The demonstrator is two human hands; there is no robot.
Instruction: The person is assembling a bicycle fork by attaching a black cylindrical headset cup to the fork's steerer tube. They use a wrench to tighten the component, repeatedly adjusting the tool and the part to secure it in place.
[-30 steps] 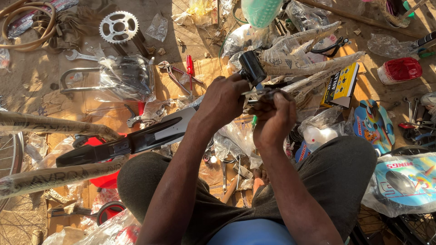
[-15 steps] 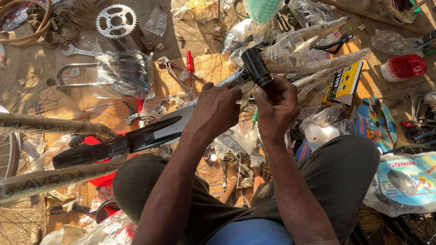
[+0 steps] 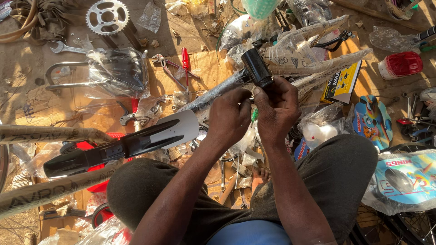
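A wrapped grey bicycle frame (image 3: 213, 97) lies slanted across my lap, ending in a black cylindrical shell (image 3: 256, 68). My left hand (image 3: 229, 120) curls around the frame tube just below that shell. My right hand (image 3: 278, 109) grips the frame from the right, its thumb pressed against the underside of the black shell. A small green piece shows between the two hands, too hidden to identify. A black and white guard (image 3: 136, 140) lies over my left knee.
On the cardboard lie a toothed sprocket (image 3: 107, 17), a spanner (image 3: 68, 47), pliers (image 3: 165, 68), a red screwdriver (image 3: 185, 61) and a bagged metal rack (image 3: 109, 72). A yellow box (image 3: 343, 81), a red reflector (image 3: 399, 64) and colourful bagged panels (image 3: 408, 179) sit right.
My right hand has risen from beside the tube to the base of the black shell. My left hand has slid slightly down the frame tube.
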